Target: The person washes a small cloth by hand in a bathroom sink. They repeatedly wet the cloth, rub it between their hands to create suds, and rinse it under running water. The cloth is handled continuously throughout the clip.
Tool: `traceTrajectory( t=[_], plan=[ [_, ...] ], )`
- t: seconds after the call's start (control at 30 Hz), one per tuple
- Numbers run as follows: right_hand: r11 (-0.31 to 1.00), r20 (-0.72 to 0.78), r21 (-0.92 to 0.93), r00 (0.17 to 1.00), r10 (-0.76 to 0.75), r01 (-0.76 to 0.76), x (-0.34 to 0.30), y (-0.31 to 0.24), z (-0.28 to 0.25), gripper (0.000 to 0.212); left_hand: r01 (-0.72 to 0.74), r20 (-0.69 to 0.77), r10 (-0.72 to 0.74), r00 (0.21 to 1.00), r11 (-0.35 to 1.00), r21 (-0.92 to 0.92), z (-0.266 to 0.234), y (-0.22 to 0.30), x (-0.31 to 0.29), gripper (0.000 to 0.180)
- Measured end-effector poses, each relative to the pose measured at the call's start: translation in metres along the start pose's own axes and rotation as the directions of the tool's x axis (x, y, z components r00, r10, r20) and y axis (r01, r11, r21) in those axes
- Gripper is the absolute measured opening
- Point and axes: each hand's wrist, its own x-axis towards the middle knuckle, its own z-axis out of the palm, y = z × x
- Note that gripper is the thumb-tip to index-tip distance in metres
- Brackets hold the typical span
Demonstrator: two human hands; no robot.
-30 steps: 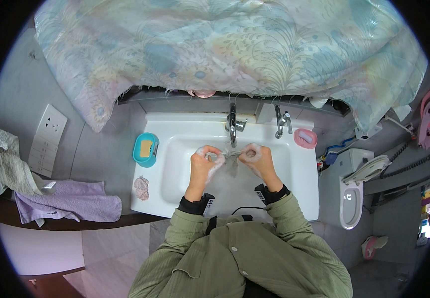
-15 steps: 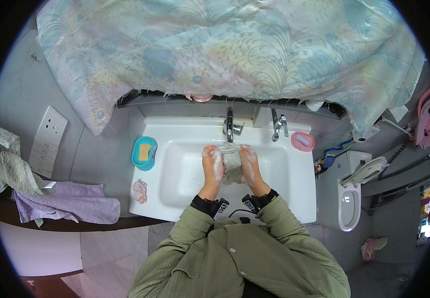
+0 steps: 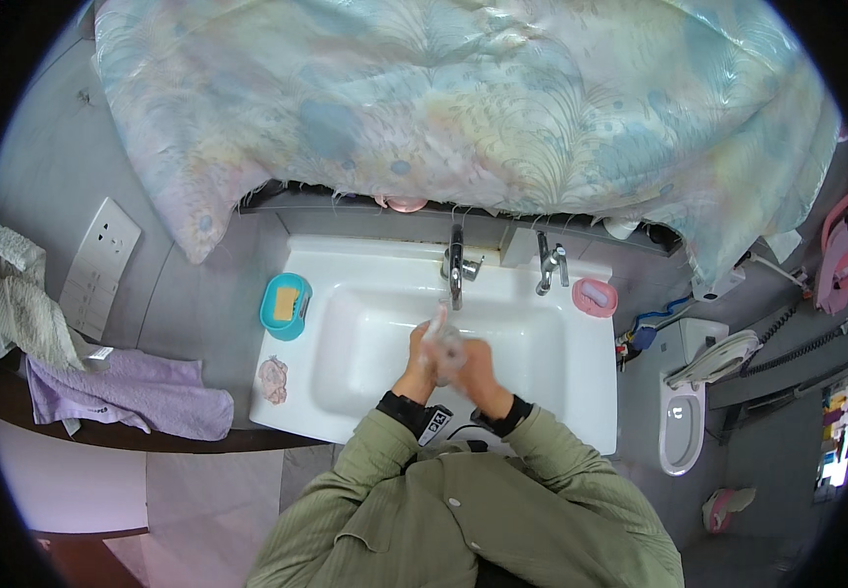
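Over the white sink [image 3: 375, 392] my two hands are pressed close together around a bunched, greyish-white wet cloth [image 3: 447, 345] with suds on it. My left hand [image 3: 420, 367] is closed on the cloth's left side, its fingers pointing toward the faucet. My right hand [image 3: 478, 374] is closed against the other side, somewhat smeared by motion. The fingers of both hands are partly hidden by each other and the cloth. Just beyond them stands the chrome faucet [image 3: 456, 269].
On the sink's left ledge are a blue soap dish [image 3: 272, 316] with a yellow bar [image 3: 288, 302] and a crumpled pinkish cloth [image 3: 272, 380]. At right are a second chrome tap [image 3: 547, 267] and a pink soap dish [image 3: 593, 310]. A patterned curtain [image 3: 463, 108] hangs beyond; a toilet [image 3: 681, 431] stands right.
My hands have come together and slightly nearer to me, bunching the cloth that was held spread between them. The view has shifted slightly.
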Motion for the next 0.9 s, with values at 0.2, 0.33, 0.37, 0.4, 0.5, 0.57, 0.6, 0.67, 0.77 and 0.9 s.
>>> traceTrajectory(
  t=[0.2, 0.33, 0.37, 0.4, 0.5, 0.57, 0.6, 0.67, 0.77, 0.9],
  plan=[
    [0.941, -0.036, -0.276, 0.980, 0.194, -0.196, 0.010, 0.001, -0.005, 0.013, 0.128, 0.142, -0.142, 0.980, 0.986, 0.103, -0.001, -0.024, -0.012, 0.028],
    [0.911, -0.058, -0.193, 0.923, -0.381, 0.364, -0.001, 0.005, 0.005, 0.039, -0.097, 0.116, 0.128, 0.985, 0.965, -0.245, -0.007, -0.030, -0.006, 0.024],
    [0.971, -0.066, -0.185, 0.984, -0.166, 0.151, 0.001, 0.010, 0.006, 0.034, -0.061, 0.132, 0.077, 0.988, 0.990, -0.126, -0.009, -0.033, -0.005, 0.025],
    [0.985, 0.004, -0.174, 1.000, -0.001, 0.002, -0.001, 0.012, 0.009, 0.029, -0.026, 0.147, 0.026, 0.989, 1.000, -0.005, -0.013, -0.034, 0.000, 0.026],
    [0.969, -0.236, 0.024, 0.941, 0.244, -0.245, -0.002, 0.023, 0.011, 0.035, -0.057, 0.117, 0.039, 0.992, 0.985, 0.160, -0.018, -0.046, 0.008, 0.024],
    [0.928, -0.117, -0.360, 0.982, -0.146, 0.095, -0.003, 0.029, 0.013, 0.015, -0.180, 0.174, 0.163, 0.971, 0.980, 0.086, -0.022, -0.049, 0.014, 0.024],
    [0.936, -0.085, -0.202, 0.947, -0.310, 0.289, -0.005, 0.030, 0.015, 0.011, -0.132, 0.224, 0.148, 0.963, 0.987, -0.087, -0.024, -0.049, 0.016, 0.026],
    [0.918, -0.051, -0.038, 0.916, -0.397, 0.395, -0.007, 0.033, 0.018, 0.009, -0.028, 0.199, 0.089, 0.976, 0.957, -0.289, -0.025, -0.047, 0.017, 0.028],
    [0.977, -0.160, -0.099, 0.972, 0.174, -0.191, -0.004, 0.037, 0.018, 0.008, 0.111, 0.109, -0.113, 0.988, 0.993, 0.027, -0.021, -0.042, 0.008, 0.029],
    [0.942, -0.068, -0.313, 0.986, -0.150, 0.122, -0.002, 0.034, 0.015, 0.019, -0.261, 0.165, 0.243, 0.956, 0.961, 0.094, -0.011, -0.036, -0.003, 0.034]
  ],
)
